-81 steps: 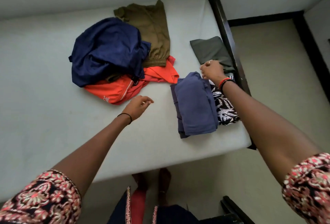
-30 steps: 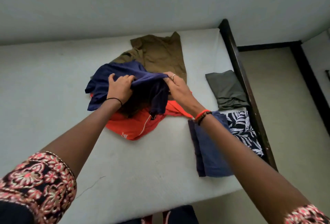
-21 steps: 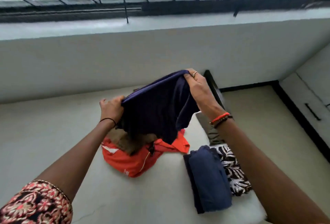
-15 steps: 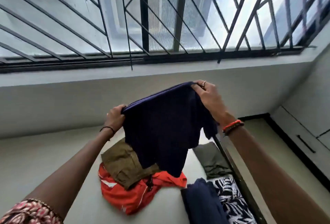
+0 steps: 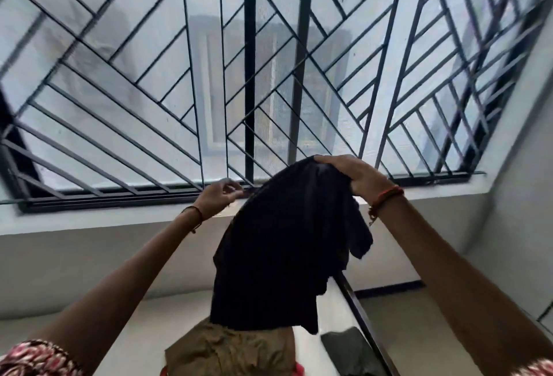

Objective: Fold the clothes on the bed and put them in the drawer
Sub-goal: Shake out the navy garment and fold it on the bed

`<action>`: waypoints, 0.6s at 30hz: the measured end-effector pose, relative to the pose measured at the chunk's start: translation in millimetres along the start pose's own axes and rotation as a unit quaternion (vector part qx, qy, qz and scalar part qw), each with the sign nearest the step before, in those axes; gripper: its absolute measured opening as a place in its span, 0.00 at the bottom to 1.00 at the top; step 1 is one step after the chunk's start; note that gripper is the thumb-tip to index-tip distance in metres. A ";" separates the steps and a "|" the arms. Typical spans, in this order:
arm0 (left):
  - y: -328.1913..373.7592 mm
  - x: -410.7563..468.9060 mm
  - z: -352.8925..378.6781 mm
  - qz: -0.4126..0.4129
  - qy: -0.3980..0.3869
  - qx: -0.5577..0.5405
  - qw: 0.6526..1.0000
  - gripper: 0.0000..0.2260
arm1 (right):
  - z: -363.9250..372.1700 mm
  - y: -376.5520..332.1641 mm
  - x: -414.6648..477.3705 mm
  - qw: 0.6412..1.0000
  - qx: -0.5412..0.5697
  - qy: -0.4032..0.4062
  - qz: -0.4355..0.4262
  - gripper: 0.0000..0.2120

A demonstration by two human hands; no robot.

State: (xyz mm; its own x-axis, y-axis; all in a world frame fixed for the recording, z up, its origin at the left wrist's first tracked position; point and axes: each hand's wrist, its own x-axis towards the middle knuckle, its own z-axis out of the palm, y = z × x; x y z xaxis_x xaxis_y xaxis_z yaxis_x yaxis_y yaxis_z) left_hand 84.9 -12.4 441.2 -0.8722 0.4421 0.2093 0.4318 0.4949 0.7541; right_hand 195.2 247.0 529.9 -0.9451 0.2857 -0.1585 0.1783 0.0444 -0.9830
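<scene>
A dark navy garment (image 5: 284,259) hangs in the air in front of the window. My right hand (image 5: 356,175) grips its top edge, fingers curled over the cloth. My left hand (image 5: 220,196) pinches the garment's other upper corner, a little lower and to the left. Below it on the bed (image 5: 119,330) lies a crumpled olive garment (image 5: 227,351), with a sliver of orange cloth (image 5: 299,371) under it. A folded grey garment (image 5: 350,348) lies at the bed's right edge. The drawer is out of view.
A large window with a black diagonal grille (image 5: 269,76) fills the upper view above a white sill. The bed's dark side rail (image 5: 365,321) runs along the right, with floor (image 5: 419,330) beyond it.
Both hands took hold of the navy garment on the pile and lifted it high off the bed. My head tilted up, so the window now fills the view.
</scene>
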 end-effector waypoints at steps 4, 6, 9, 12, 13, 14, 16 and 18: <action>57.1 -19.1 2.8 -0.003 -0.058 -0.182 0.982 0.13 | 17.6 -16.4 2.8 0.999 -0.038 -0.009 -0.004 0.08; 79.3 -28.4 9.0 -0.010 -0.100 -0.222 0.970 0.16 | 24.3 -21.2 1.4 0.999 -0.046 -0.027 0.002 0.08; 102.2 -37.1 21.3 0.003 -0.144 -0.194 0.970 0.18 | 35.3 -27.3 -5.6 0.999 -0.032 -0.044 -0.002 0.09; 116.8 -33.6 29.5 0.029 -0.128 -0.183 0.974 0.14 | 32.9 -32.8 -1.3 0.997 0.003 -0.068 -0.038 0.05; 120.4 -30.7 28.5 0.044 -0.122 -0.191 0.973 0.11 | 31.7 -33.4 -0.9 0.997 0.016 -0.070 -0.021 0.06; 124.6 -27.2 26.1 0.057 -0.112 -0.190 0.974 0.08 | 29.1 -34.8 -2.2 0.997 0.041 -0.062 -0.016 0.09; 133.4 -19.9 16.3 0.065 -0.069 -0.184 0.978 0.05 | 22.4 -32.9 -2.0 0.996 0.074 -0.051 -0.012 0.18; 145.4 -11.5 3.1 0.046 -0.041 -0.220 0.974 0.06 | 19.9 -32.2 -7.4 0.991 0.120 -0.059 -0.022 0.16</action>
State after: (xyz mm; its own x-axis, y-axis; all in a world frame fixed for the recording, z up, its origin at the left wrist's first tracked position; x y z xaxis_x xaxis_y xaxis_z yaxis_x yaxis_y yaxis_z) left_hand 158.4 56.8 546.5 -0.8058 0.5360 0.2518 0.3511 0.0899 0.9320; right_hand 191.0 224.5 560.8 -0.9785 0.1745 -0.1102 0.0786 -0.1784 -0.9808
